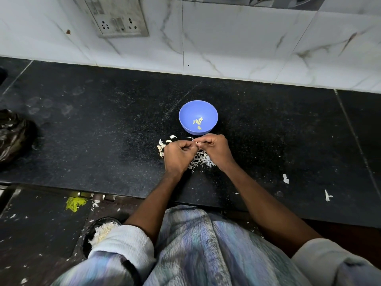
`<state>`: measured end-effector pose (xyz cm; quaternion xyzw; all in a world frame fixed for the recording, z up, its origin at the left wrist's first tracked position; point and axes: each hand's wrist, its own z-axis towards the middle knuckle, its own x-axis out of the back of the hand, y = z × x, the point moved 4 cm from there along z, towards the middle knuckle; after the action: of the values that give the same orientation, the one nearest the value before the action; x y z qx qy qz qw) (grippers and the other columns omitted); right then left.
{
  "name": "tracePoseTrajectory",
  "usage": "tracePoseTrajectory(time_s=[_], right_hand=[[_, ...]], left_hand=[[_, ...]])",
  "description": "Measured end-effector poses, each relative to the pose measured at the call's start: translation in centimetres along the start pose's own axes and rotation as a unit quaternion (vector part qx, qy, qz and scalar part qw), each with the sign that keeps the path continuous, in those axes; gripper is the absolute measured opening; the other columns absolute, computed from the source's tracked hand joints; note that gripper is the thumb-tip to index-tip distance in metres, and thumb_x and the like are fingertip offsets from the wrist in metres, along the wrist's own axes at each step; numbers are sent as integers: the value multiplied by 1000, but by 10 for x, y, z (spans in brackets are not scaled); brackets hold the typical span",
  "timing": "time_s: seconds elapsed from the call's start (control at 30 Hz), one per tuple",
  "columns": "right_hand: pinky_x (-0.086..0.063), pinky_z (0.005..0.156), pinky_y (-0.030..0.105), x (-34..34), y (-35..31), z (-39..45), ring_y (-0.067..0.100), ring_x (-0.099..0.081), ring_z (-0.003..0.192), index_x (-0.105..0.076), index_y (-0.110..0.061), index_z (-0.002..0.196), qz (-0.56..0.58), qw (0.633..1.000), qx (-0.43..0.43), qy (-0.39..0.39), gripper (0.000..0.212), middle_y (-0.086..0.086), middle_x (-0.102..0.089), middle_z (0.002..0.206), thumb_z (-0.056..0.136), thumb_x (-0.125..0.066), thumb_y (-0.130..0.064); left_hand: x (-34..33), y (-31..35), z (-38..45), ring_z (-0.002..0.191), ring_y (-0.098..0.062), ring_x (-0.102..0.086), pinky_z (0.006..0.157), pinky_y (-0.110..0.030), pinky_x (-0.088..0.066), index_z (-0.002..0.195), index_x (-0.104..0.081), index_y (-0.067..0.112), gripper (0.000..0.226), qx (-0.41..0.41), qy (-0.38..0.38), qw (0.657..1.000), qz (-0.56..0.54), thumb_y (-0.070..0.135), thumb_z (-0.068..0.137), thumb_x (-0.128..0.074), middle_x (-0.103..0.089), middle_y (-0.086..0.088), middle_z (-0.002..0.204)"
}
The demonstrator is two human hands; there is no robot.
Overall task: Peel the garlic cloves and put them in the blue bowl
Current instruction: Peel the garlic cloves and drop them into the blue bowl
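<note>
A blue bowl [186,115] stands on the black counter with several peeled garlic cloves [198,121] inside. Just in front of it my left hand [178,154] and my right hand [215,148] meet, fingers curled, both pinching one small garlic clove [196,143] between their fingertips. Unpeeled cloves [161,146] lie to the left of my left hand. A pile of white garlic skins [201,161] lies on the counter under and between my hands.
The tiled wall with a socket panel [117,19] rises behind the counter. A black plastic bag [12,135] sits at the far left. White scraps [285,178] dot the counter at the right. Below the counter edge a dark bin [101,232] holds peelings.
</note>
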<state>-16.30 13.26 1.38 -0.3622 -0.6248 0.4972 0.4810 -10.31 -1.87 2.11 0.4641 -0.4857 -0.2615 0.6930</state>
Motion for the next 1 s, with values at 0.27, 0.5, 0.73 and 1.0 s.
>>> tracePoseTrajectory(time_s=[0.27,0.5,0.73,1.0], right_hand=[[-61,91,41,-3,-3,-3,23,-77,96,-80,-5,106,30,999,-19,-8,23,6,-80,97,92,-65,7],[-61,84,30,-7,-7,-8,23,-75,92,-75,-1,108,183,976,-114,-9,18,19,-77,103,98,-62,5],[-56,70,25,-4,-5,-10,17,-66,73,-70,-1,101,248,948,-199,-12,10,15,-72,87,97,-61,2],[-49,57,19,3,-9,-11,11,-61,60,-71,7,109,139,972,-186,45,17,16,-69,76,93,-64,6]], left_hand=[[-3,-2,1,65,-13,-75,65,-35,-64,82,-84,20,8,34,-1,999,-28,28,80,-82,-76,13,70],[-1,-6,3,73,-23,-73,70,-36,-61,86,-76,20,12,68,-22,995,-63,29,88,-69,-75,4,76],[0,-12,3,56,-7,-49,57,-32,-45,64,-58,21,37,45,-31,998,-3,34,97,-65,-58,11,59],[-3,-17,1,75,-4,-74,76,-37,-65,91,-80,30,19,65,-50,997,7,10,91,-80,-78,16,81]])
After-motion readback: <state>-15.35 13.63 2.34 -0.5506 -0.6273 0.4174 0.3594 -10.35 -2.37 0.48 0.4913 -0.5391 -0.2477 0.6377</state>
